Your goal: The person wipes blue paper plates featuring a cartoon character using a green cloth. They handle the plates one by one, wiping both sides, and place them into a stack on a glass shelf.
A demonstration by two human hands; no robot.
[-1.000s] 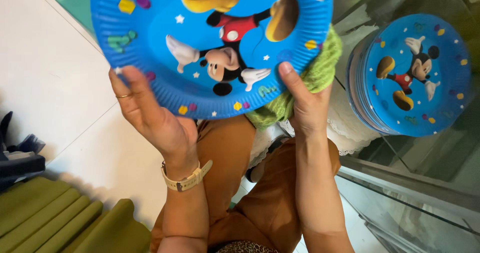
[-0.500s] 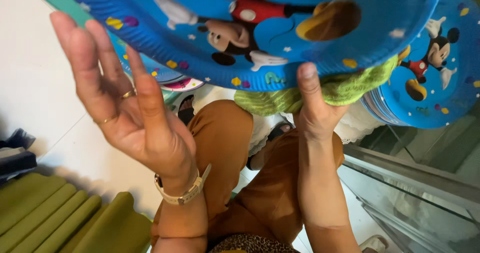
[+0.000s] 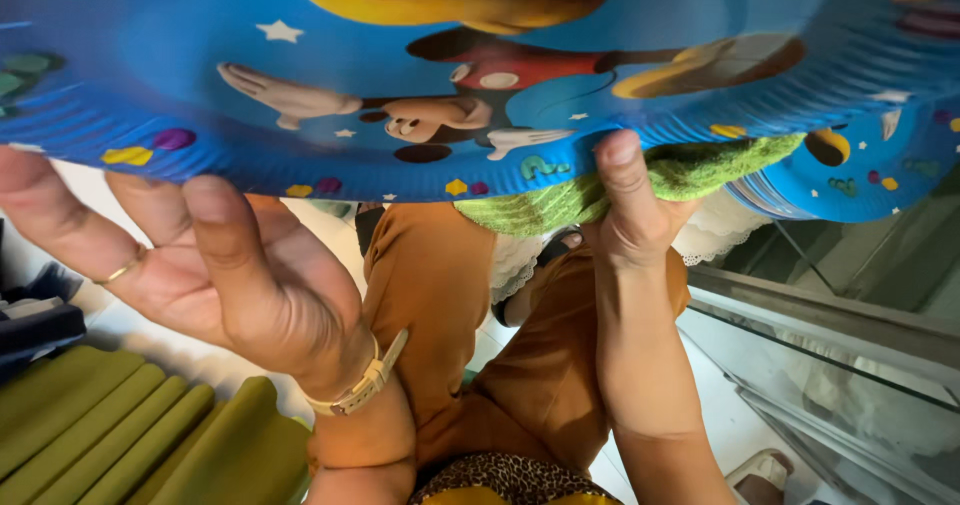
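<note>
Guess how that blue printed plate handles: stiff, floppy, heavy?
Probably light: the right hand holds the blue plate up by its rim with a thumb on top. Likely fairly stiff for paper, since the fluted rim shows no sag. The left hand is open beneath, so one-handed support seems enough.

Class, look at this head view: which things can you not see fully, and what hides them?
- Blue paper plate: cut off by the top edge.
- Green cloth: mostly behind the plate.
- Right hand fingers: hidden by cloth and plate.
- Plate stack: partly covered by the plate.
- Left hand fingertips: behind the rim.
</note>
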